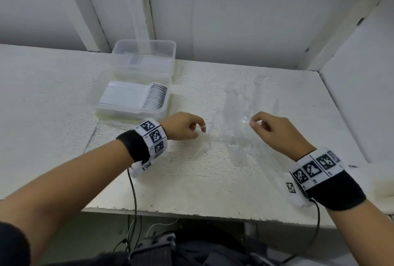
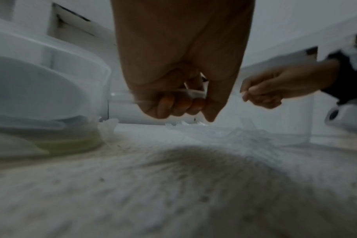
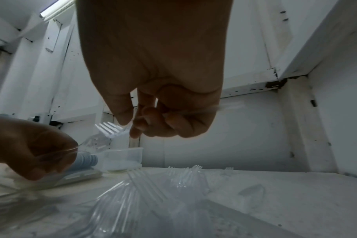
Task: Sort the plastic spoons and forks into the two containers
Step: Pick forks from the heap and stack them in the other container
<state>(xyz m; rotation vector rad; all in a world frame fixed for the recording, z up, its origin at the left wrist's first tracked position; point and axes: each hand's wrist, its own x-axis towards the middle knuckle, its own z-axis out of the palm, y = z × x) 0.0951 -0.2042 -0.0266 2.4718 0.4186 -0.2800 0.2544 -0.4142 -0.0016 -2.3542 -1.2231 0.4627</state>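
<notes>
1. We see what is probably a plain workroom or recording booth: white painted partition walls (image 1: 245, 20) close in a rough white table (image 1: 53, 95).
2. Marker-printed wristbands (image 1: 152, 137) and cables (image 1: 133, 191) suggest data collection.

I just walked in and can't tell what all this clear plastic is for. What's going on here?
A person is sorting clear plastic cutlery. The right hand pinches a fork, and the left hand grips another clear piece. A loose pile lies on the table between them. The near container already holds a neat stack; the far container sits behind it.
</notes>
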